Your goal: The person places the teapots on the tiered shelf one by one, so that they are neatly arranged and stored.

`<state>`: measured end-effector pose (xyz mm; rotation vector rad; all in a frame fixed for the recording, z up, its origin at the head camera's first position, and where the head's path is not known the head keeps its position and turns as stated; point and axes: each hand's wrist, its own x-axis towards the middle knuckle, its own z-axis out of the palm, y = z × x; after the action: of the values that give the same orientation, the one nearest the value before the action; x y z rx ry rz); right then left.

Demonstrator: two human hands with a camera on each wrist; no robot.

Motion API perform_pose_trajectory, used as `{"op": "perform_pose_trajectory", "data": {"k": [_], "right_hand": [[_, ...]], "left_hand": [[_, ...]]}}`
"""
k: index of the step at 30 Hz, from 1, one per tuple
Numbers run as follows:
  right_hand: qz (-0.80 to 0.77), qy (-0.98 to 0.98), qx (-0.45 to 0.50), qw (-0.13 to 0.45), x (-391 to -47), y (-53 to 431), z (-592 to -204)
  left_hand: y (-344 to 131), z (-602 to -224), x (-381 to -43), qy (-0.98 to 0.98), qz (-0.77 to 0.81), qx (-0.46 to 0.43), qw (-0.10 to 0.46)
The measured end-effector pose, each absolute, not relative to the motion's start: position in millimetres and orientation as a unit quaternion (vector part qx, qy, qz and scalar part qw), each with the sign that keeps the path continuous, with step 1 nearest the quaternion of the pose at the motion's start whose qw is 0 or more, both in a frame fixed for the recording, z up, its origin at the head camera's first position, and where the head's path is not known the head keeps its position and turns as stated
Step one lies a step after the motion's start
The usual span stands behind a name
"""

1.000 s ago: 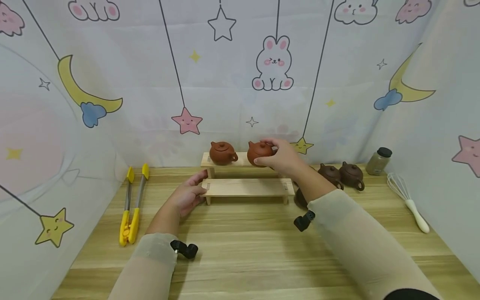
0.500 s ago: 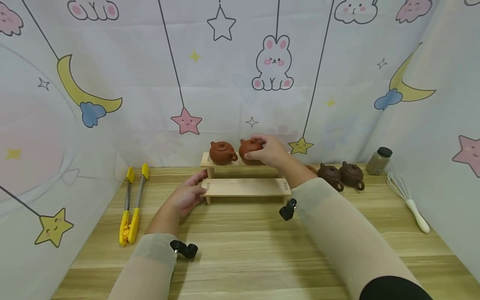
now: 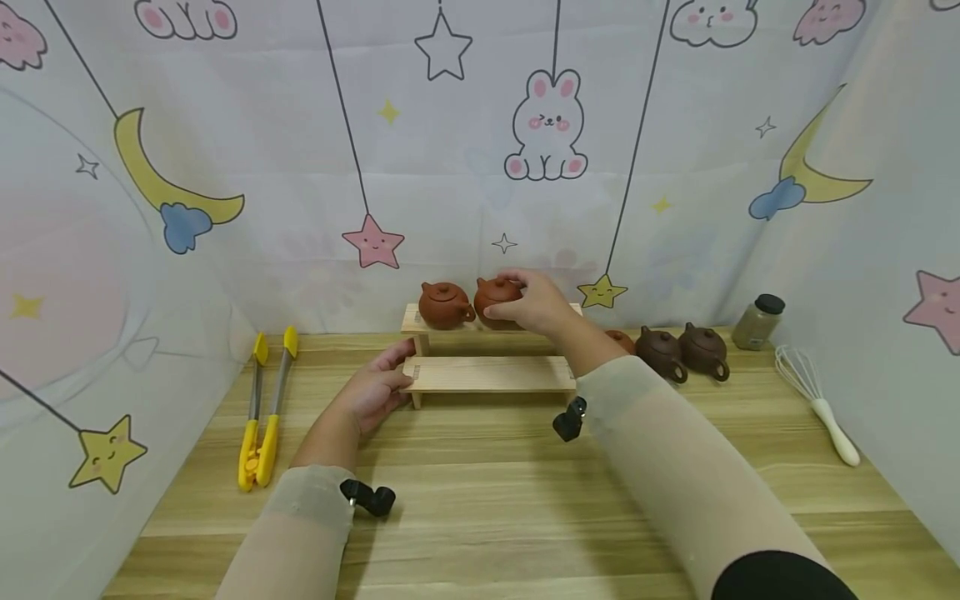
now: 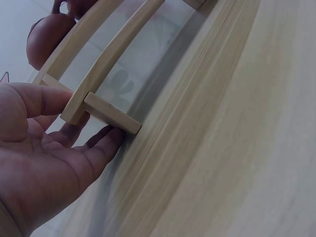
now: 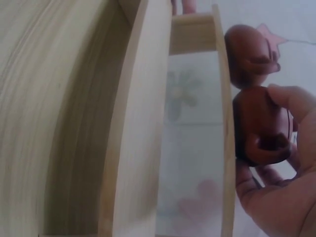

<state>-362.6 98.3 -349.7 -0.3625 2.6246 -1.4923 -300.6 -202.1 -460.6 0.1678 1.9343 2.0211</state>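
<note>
R hand [image 3: 536,304]: pinching the held pot [image 3: 489,293] (red-brown, lidded) btwn thumb & fingers.
L hand [image 3: 371,396]: curled round L end of the stand [image 3: 491,375], apparently bracing it.
Held pot, location: at R hand's tips, at upper shelf [image 3: 410,322]; base on wood or v. close, contact unclear.
Neighbour pot [image 3: 442,305]: upper shelf, just L of R hand's pot; touching or not, can't tell.
Placing, advised: keep base level; lower gently, fully on wood; leave slight gap to neighbour; open R hand w/o snagging handle [image 5: 265,157]; L hand best released last.
Spout [image 3: 481,282]: points L, away from R hand, tipped slightly up.
Long axis: spout–handle, approx. along shelf, handle on R-hand side; body upright.
</note>
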Motion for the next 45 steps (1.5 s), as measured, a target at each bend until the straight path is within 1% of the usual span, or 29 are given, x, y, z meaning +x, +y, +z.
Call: {"op": "perform_pose_trajectory", "data": {"k": [5, 11, 21, 26, 34, 45], "right_hand": [[-0.487, 0.864, -0.121, 0.047, -356, 102, -348], [-0.478, 0.872, -0.097, 0.039, -346, 116, -347], [-0.513, 0.852, -0.099, 0.042, -308, 146, -350], [-0.505, 0.857, -0.096, 0.034, -286, 167, -360], [-0.494, 0.865, -0.082, 0.015, -262, 197, -377], [-0.490, 0.870, -0.051, -0.002, -250, 246, -402]], "left_hand": [[-203, -460, -301, 0.679, 0.712, 0.059, 0.168], [-203, -459, -302, 0.677, 0.714, 0.061, 0.167], [-201, -456, -300, 0.677, 0.714, 0.057, 0.169], [-201, -458, -301, 0.676, 0.715, 0.058, 0.169], [-203, -457, -302, 0.673, 0.719, 0.058, 0.165], [-202, -459, -298, 0.677, 0.715, 0.058, 0.164]]}}
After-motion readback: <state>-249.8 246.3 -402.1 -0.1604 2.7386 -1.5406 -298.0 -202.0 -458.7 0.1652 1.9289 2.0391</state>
